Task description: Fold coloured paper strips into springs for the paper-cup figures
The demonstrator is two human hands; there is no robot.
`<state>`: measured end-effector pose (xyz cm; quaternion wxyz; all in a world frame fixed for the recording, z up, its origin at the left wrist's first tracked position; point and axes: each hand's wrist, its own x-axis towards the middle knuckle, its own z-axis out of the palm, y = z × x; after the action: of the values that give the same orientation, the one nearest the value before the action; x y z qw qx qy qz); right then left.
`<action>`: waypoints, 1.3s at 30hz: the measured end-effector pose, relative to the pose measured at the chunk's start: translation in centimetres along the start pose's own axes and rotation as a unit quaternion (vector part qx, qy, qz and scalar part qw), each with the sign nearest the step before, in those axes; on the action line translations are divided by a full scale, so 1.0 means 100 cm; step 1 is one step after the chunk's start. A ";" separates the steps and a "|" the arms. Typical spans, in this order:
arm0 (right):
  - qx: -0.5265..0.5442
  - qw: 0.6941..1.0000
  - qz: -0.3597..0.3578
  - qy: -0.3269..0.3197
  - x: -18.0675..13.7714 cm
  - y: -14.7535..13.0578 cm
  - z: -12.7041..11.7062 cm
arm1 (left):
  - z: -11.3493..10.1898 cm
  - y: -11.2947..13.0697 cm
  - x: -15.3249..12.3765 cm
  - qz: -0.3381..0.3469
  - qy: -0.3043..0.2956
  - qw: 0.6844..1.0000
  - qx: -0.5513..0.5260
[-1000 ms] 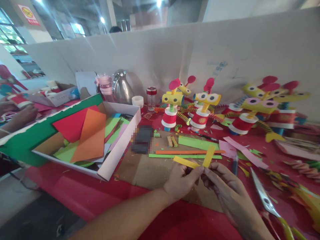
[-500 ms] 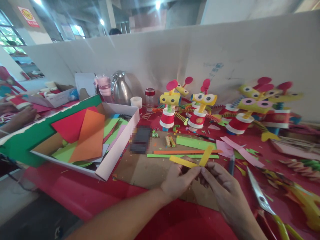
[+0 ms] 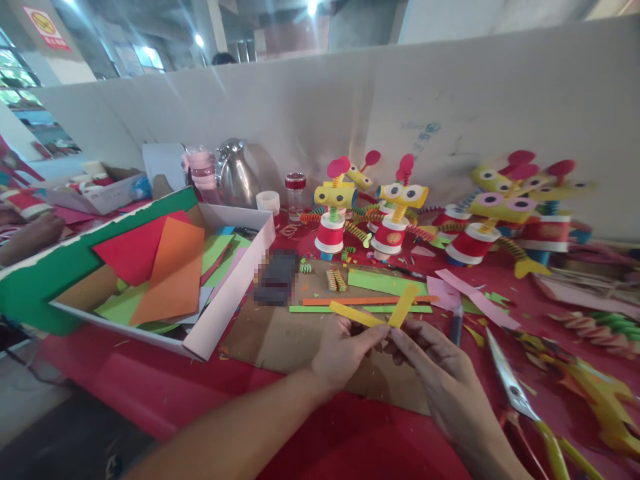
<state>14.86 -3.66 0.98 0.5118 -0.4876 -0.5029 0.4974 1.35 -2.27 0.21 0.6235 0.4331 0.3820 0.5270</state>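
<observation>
Both hands pinch a yellow paper strip (image 3: 404, 305) whose two arms spread apart in a V above the fingers. My left hand (image 3: 345, 350) grips it from the left, thumb on the near side. From the right, my right hand (image 3: 433, 353) closes thumb and fingers on the same spot; the fold itself is hidden by the fingertips. Beneath them lies a brown cardboard sheet (image 3: 280, 340). Just beyond the hands, an orange strip (image 3: 350, 302) and a green strip (image 3: 310, 309) lie on it, with a wider green paper piece (image 3: 385, 282) and small folded paper springs (image 3: 336, 281) behind.
A white box (image 3: 225, 300) of coloured paper stands left. Scissors (image 3: 515, 387) and a cutter (image 3: 457, 325) lie right. Several paper-cup figures (image 3: 330, 233) line the partition (image 3: 280, 107), near a steel jug (image 3: 237, 177) and glass jar (image 3: 296, 200). Another person's hand (image 3: 35, 237) shows far left.
The view has shifted slightly, so most things sit a little further left. My hands keep their pinch on the yellow strip, with its V shape almost the same.
</observation>
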 end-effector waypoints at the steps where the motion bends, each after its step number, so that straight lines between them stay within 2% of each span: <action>1: 0.001 1.000 -0.003 -0.001 -0.001 -0.001 0.000 | 0.000 0.001 -0.001 -0.003 -0.006 1.000 0.003; 7: 0.015 1.000 -0.002 0.011 -0.004 0.000 -0.004 | 0.002 0.005 -0.003 0.002 -0.020 0.999 0.036; 13: 0.138 0.987 0.076 0.022 -0.002 -0.004 0.000 | 0.004 0.009 -0.011 0.093 -0.031 0.985 0.141; 15: 0.150 0.985 0.082 0.025 -0.001 -0.004 0.000 | 0.005 0.009 -0.012 0.099 -0.034 0.984 0.143; 19: 0.106 0.993 0.047 0.018 0.001 0.002 -0.001 | 0.005 0.003 -0.005 0.038 -0.014 0.998 0.049; 23: 0.102 0.993 0.066 -0.001 0.005 0.005 -0.001 | -0.001 -0.006 0.003 -0.042 -0.020 0.998 -0.029; 26: 0.118 0.991 0.071 0.006 0.004 0.002 0.000 | -0.005 -0.007 0.006 -0.066 -0.029 0.995 -0.071; 32: 0.200 0.976 0.085 0.026 0.006 -0.007 -0.002 | -0.009 -0.002 0.011 -0.080 -0.064 0.992 -0.067; 36: 0.196 0.976 0.090 0.017 0.008 -0.006 -0.003 | -0.010 -0.002 0.013 -0.145 -0.023 0.984 -0.101; 39: 0.183 0.979 0.085 0.012 0.007 -0.004 -0.002 | -0.011 -0.004 0.014 -0.169 0.003 0.976 -0.135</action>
<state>15.03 -3.01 1.37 0.5546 -0.4326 -0.3537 0.6166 0.65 -0.76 -0.51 0.7549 0.2724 0.3769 0.4624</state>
